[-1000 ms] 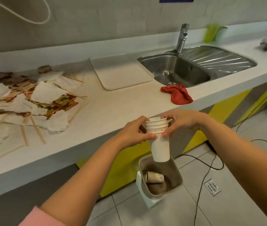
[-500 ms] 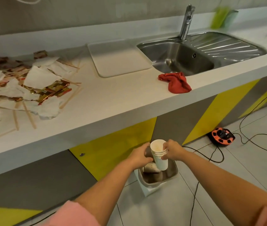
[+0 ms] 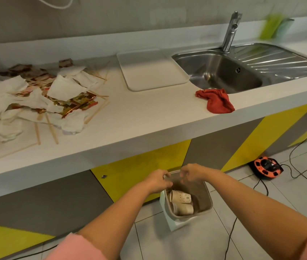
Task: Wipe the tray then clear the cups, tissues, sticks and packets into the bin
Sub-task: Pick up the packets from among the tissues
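Now the cups [image 3: 181,202] lie in the bin [image 3: 201,188], dropped from my left hand [image 3: 157,180] and right hand [image 3: 193,171], both loosely curled and empty above it; tissues [image 3: 64,87], sticks [image 3: 52,128], packets [image 3: 79,101] remain.

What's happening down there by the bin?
Someone is tidying up. The left hand and right hand hang over the bin on the floor, holding nothing, and cups lie inside it. Up on the counter, tissues, sticks and packets wait in a heap. The tray sits bare, with a red cloth nearby.
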